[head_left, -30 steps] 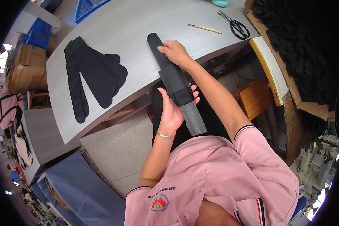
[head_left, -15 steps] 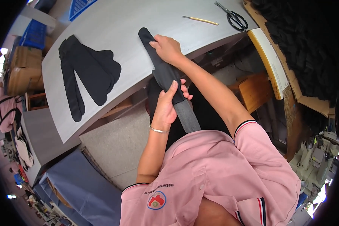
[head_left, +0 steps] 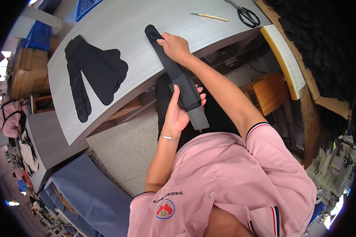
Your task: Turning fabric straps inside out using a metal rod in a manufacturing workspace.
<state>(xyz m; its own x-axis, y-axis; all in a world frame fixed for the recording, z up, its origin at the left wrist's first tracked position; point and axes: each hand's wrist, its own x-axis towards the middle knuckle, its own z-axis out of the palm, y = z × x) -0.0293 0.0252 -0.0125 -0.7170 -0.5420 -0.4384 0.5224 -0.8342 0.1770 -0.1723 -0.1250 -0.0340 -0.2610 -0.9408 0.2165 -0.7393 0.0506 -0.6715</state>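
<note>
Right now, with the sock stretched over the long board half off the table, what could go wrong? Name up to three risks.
1. The board overhangs the table edge; if the left hand loosens its grip, the low end may drop.
2. The right hand presses the sock near the top only, so it could bunch.
3. The board's far end could nudge the sock pile.

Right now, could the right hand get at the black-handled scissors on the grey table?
Probably yes: the right hand presses the long black sock on its board, and bare grey table lies between it and the scissors.
</note>
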